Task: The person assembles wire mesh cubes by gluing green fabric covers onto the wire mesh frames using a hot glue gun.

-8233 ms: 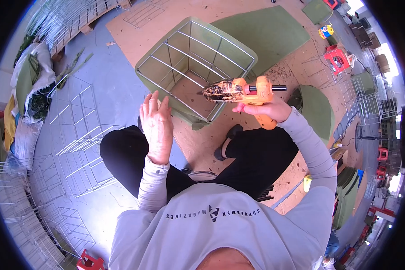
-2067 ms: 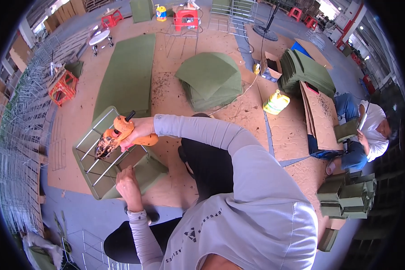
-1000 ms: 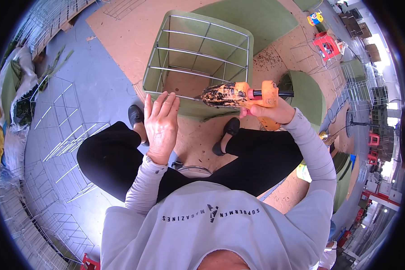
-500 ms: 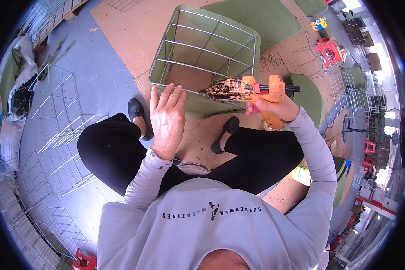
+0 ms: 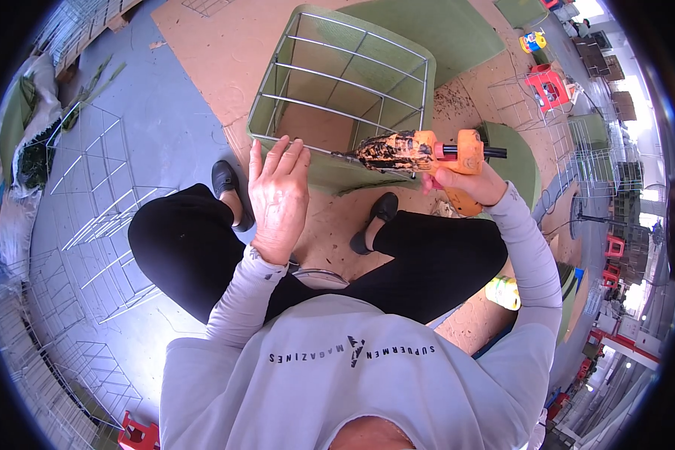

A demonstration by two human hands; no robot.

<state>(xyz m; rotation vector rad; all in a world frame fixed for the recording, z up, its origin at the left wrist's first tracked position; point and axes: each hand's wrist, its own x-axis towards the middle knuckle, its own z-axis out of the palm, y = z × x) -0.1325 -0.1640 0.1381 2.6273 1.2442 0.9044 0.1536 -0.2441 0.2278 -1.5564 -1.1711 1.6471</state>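
Observation:
In front of my knees stands a wire frame [image 5: 330,78] lined with green sheet [image 5: 330,171], its rim of silver wire toward me. My left hand [image 5: 280,180] lies with straight fingers at the near left corner of that rim, fingertips on the edge. An orange hot glue gun [image 5: 397,152], smeared black along its front, is gripped in my right hand [image 5: 469,184]. Its nozzle points left along the near edge, a short way from my left fingers. A black glue stick [image 5: 495,152] sticks out of its back end.
Brown board [image 5: 202,67] covers the floor here. More green sheet [image 5: 450,37] lies behind the frame. Bare wire frames [image 5: 112,217] stand at the left on the grey floor. A red stool [image 5: 549,86] and a yellow-blue container [image 5: 532,41] are at the far right.
The glue gun in my right hand has shifted slightly right and down, its nozzle now farther from my left fingers. My left hand stays nearly in place at the rim.

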